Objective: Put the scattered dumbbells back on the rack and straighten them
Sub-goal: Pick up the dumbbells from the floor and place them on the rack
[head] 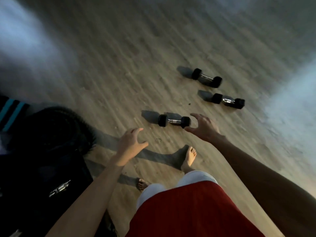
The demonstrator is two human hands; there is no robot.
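Three black dumbbells with chrome handles lie on the wooden floor. The nearest dumbbell (174, 120) rests just ahead of my hands. A second dumbbell (228, 101) lies further right, and a third dumbbell (206, 78) beyond it. My right hand (202, 126) hovers open beside the nearest dumbbell's right head, fingers spread, not touching it. My left hand (130, 142) is open too, lower left of that dumbbell, holding nothing. At the left edge a dark rack (42, 182) shows a chrome dumbbell handle (59, 188); the rest is hidden in shadow.
The frame is blurred by motion. My bare feet (189, 158) stand on the floor below the nearest dumbbell. A dark round bundle (56, 127) and a black item with teal stripes (12, 112) sit at the left.
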